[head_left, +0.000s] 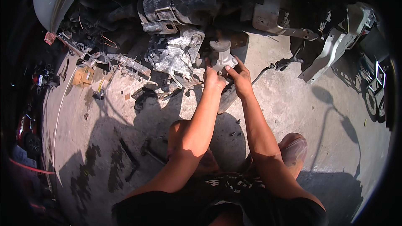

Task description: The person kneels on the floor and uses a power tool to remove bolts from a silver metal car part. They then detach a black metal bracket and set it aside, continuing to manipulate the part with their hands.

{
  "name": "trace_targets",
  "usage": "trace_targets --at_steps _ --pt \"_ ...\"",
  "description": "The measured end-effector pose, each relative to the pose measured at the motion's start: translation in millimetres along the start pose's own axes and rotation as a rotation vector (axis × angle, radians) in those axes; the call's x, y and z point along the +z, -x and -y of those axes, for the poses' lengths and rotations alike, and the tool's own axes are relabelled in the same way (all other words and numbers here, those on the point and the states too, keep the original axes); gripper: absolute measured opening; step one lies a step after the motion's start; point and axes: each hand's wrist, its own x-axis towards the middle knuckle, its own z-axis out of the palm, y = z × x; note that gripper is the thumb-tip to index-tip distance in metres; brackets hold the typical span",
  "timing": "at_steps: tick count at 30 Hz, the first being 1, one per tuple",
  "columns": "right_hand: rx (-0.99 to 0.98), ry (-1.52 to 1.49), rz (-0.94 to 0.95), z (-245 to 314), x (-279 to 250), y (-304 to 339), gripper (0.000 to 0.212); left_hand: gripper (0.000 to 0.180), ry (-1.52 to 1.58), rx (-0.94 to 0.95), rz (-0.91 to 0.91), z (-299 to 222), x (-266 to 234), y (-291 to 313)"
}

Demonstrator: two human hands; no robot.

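Both arms reach forward over the floor. Between them they grip a pale grey cast-metal part [222,60] with a brownish round end pointing away from me. My left hand [214,78] closes around its left side and underside, the fingertips partly hidden behind it. On the opposite side, my right hand [241,78] presses its thumb on the near face while the fingers wrap the right edge. Just left of the part sits a dirty silver metal housing [173,52], under a dark cylinder [178,2] with metal brackets. Whether the part touches the vehicle behind it, I cannot tell.
A silver bent panel [328,52] hangs at the right, near a dark cable [264,73]. Loose wiring [125,65] and a small cardboard box [83,76] lie left. A hammer [153,152] and a dark bar tool [129,159] lie on the concrete by my left knee.
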Motion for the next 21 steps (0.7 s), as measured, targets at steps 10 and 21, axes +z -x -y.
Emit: trace_targets --at_steps 10,21 --pt "0.025 0.079 -0.012 2.6 -2.4 1.1 0.076 0.05 -0.039 -0.003 -0.02 0.0 4.9 5.9" --pt "0.011 0.022 -0.002 4.1 -0.6 1.6 0.077 0.051 -0.026 0.012 -0.018 0.0 2.6 4.3"
